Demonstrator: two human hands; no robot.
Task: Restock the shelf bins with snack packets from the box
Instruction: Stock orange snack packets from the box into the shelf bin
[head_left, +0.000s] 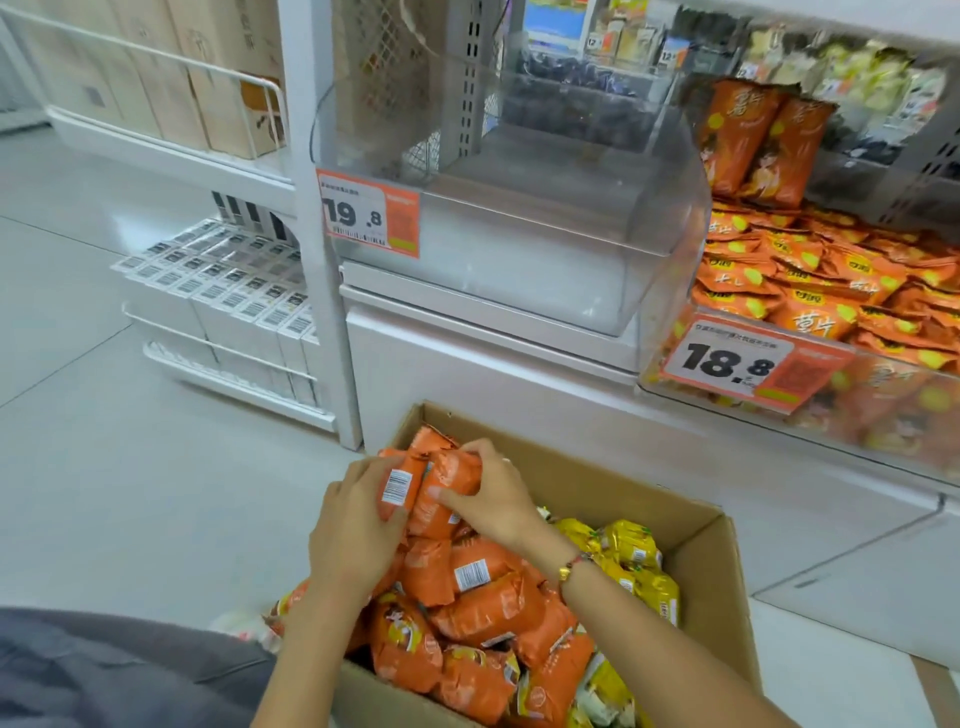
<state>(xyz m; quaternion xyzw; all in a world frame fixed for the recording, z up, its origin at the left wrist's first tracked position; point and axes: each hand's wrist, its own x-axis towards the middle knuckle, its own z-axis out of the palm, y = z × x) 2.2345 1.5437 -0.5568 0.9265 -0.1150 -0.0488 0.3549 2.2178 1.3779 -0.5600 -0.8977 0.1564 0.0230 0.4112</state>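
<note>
A: Report the state of each hand.

B: The left hand (358, 525) is curling its grip round an orange packet (397, 486) with a barcode label. The right hand (485, 493) is pinching a second orange packet (449, 470) just beside the first. Both hands are gathering a small bundle at the top of the pile.

A: Where is the stock sitting?

B: The packets are sitting in an open cardboard box (701, 551) on the floor, at 6 o'clock of the view. Orange packets are filling its left part; yellow packets (631, 551) are lying at 3 o'clock of the hands.

A: How far is the restocking advancing?

B: It is reading as early for this bin. The clear bin (519, 223) at 12 o'clock, carrying the 19.8 price tag (368, 214), is showing no packets inside. The neighbouring bin (831, 291) at 2 o'clock, tagged 18.8, is already holding many orange packets. The box is looking near full, so most of the transfer is judged as remaining.

A: What room is there for the lift?

B: Open space is lying between the box and the clear bin. The bundle is needing to rise over the far wall of the box, then over the bin's front lip, whose transparency is making it easy to misjudge. The white shelf upright (317, 208) is bounding the path at 11 o'clock.
</note>
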